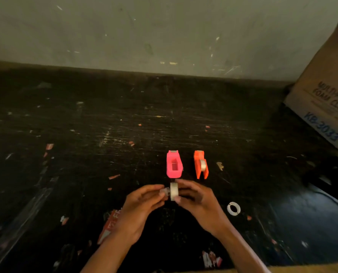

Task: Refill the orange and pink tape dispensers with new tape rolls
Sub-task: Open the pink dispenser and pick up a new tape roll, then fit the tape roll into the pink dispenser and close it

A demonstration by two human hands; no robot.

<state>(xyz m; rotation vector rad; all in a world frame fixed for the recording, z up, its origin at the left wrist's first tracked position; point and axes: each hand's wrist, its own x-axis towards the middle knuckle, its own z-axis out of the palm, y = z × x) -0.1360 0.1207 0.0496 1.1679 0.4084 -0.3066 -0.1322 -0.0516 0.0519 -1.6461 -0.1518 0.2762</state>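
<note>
The pink tape dispenser [174, 164] stands on the black table, its roll slot open and bare. To its right stands the orange tape dispenser [201, 164] with a clear tape roll [203, 164] seated in it. Just in front of the pink one, both my hands meet. My right hand [197, 201] pinches a new clear tape roll [173, 191] held on edge. My left hand [142, 205] holds a small clear plastic piece [164, 192] pressed against the roll's left side; what the piece is I cannot make out.
A white ring, like a spent tape core [233, 208], lies to the right of my right hand. A tilted cardboard box [325, 103] stands at the far right against the wall. Scraps of paper and old tape litter the scratched black table [85, 134].
</note>
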